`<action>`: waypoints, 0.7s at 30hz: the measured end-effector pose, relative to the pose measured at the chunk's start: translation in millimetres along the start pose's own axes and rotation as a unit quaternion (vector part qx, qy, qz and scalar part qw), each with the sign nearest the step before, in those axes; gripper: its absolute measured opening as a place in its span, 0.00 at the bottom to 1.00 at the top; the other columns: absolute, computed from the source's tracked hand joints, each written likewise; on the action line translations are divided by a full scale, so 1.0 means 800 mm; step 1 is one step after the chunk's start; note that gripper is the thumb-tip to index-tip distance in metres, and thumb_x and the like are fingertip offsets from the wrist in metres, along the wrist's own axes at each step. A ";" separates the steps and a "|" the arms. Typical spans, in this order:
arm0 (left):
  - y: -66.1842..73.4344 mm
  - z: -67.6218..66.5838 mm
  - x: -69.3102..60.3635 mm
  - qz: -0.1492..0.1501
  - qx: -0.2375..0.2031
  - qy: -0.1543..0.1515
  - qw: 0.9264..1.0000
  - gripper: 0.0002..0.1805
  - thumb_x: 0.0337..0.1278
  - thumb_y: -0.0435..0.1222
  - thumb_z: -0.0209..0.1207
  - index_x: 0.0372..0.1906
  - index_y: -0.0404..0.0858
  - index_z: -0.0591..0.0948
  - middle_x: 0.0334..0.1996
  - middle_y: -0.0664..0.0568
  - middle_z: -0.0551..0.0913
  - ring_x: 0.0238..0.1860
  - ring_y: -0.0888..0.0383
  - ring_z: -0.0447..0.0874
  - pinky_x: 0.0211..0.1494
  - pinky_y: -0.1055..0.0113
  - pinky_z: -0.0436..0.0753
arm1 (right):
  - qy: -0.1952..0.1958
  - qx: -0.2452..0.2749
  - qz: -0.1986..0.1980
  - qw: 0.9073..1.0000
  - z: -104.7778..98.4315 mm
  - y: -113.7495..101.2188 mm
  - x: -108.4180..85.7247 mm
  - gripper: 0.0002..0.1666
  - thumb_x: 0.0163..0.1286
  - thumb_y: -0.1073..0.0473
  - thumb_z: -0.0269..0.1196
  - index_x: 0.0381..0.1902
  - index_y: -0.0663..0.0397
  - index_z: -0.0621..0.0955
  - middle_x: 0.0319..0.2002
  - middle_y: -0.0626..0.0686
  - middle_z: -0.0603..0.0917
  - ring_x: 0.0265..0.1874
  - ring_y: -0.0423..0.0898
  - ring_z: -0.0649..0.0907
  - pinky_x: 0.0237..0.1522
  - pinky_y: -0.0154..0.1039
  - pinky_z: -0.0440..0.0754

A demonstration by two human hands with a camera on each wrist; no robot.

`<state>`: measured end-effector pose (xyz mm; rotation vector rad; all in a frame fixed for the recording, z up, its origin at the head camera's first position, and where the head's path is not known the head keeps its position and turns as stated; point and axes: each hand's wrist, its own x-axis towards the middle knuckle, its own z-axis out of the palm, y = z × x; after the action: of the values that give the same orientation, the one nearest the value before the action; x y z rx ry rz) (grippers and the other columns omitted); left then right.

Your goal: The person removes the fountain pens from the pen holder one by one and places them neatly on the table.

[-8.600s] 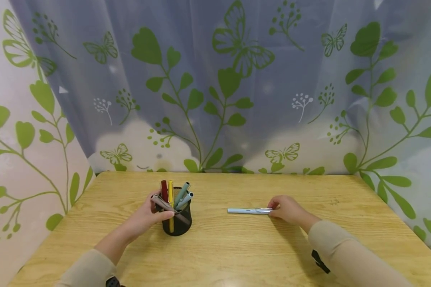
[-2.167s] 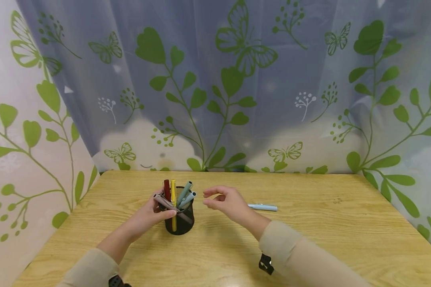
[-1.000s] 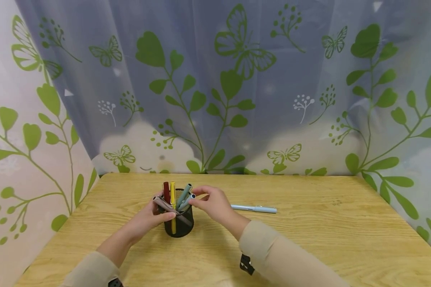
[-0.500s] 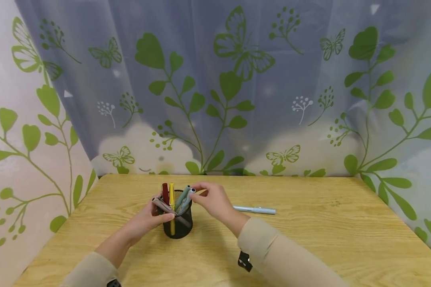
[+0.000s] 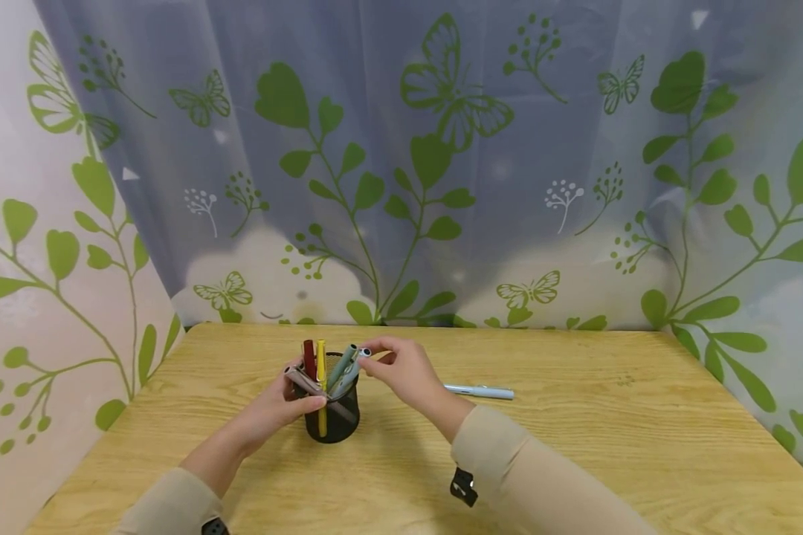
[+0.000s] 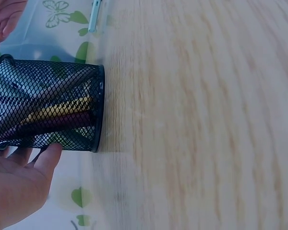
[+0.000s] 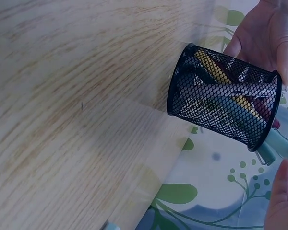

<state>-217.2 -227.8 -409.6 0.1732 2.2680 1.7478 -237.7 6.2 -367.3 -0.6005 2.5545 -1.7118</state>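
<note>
A black mesh pen holder [image 5: 344,423] stands upright on the table, and my left hand [image 5: 274,409] grips its left side, thumb in front near the rim. It holds a dark red pen [image 5: 309,358], a yellow pen [image 5: 320,357], a greyish-pink pen [image 5: 301,379], a green pen [image 5: 341,365] and a light blue pen [image 5: 348,377]. My right hand [image 5: 407,377] pinches the top end of that light blue pen, whose lower part is inside the holder. In the right wrist view, the fingers of the right hand [image 7: 282,196] are partly cut off by the frame edge.
Another light blue pen [image 5: 485,391] lies flat on the wooden table [image 5: 609,438], partly behind the right hand. A curtain [image 5: 375,186] with leaves and butterflies hangs behind the table's far edge.
Earlier the right hand let go of the pen lying on the table and moved left to the holder. Over the last second it has drawn the light blue pen slightly up and right.
</note>
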 end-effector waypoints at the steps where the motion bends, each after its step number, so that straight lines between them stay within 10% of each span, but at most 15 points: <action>1: 0.000 0.000 0.000 -0.001 0.001 0.002 1.000 0.52 0.57 0.45 0.62 0.74 0.42 0.38 0.67 0.33 0.56 0.67 0.39 0.55 0.62 0.43 0.62 | -0.001 0.002 -0.001 1.000 -0.001 0.000 0.000 0.14 0.63 0.56 0.65 0.45 0.53 0.83 0.33 0.52 0.84 0.27 0.40 0.82 0.23 0.35 0.73; 21: 0.003 0.000 -0.002 -0.013 0.014 0.007 1.000 0.53 0.56 0.46 0.63 0.74 0.42 0.38 0.67 0.32 0.55 0.67 0.38 0.53 0.62 0.43 0.62 | 0.007 0.043 0.005 0.999 -0.026 0.002 -0.008 0.15 0.63 0.58 0.64 0.48 0.55 0.82 0.37 0.52 0.83 0.30 0.44 0.83 0.33 0.38 0.80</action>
<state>-215.7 -227.9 -407.0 0.1360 2.2958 1.7108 -236.9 27.7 -361.6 -0.5716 2.4728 -1.8195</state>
